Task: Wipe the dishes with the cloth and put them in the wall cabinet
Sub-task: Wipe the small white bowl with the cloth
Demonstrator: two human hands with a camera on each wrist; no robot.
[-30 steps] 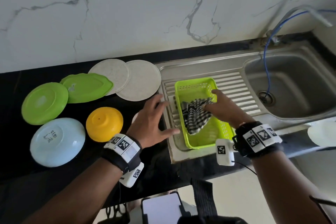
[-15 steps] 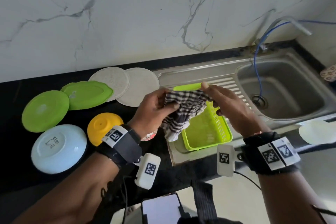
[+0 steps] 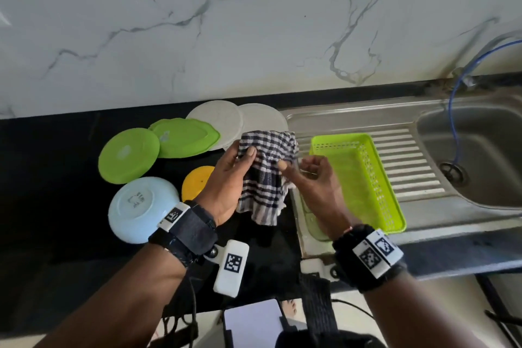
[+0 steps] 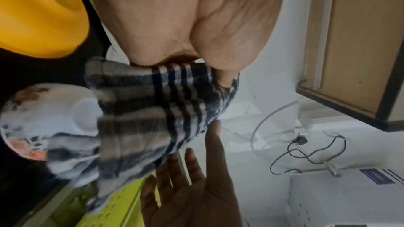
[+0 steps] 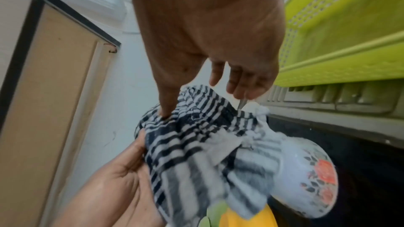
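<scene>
I hold the blue and white checked cloth (image 3: 267,175) up in the air with both hands, just left of the bright green plastic basket (image 3: 364,178). My left hand (image 3: 226,186) grips the cloth's top left part, with my thumb pressed on the front. My right hand (image 3: 309,181) pinches the cloth's right side between my thumb and a finger, and my other fingers there are loosely curled. The cloth hangs down between my hands in soft folds.

The basket sits on the ribbed part of the shiny metal sink (image 3: 466,155). To the left of the basket, the dishes lie upside down on the black counter (image 3: 56,150). The two round white plates (image 3: 240,121) are next to the wall, overlapping each other. Left of them is the leaf-shaped green plate (image 3: 186,137), and it overlaps the round green plate (image 3: 128,159). The small yellow bowl (image 3: 196,182) is just left of my left hand, and the pale blue bowl (image 3: 141,206) is left of that. In my wrist views, a white bowl with red flowers (image 5: 312,179) lies upside down under the cloth. The brown wall cabinet (image 4: 358,40) shows in those views too.
</scene>
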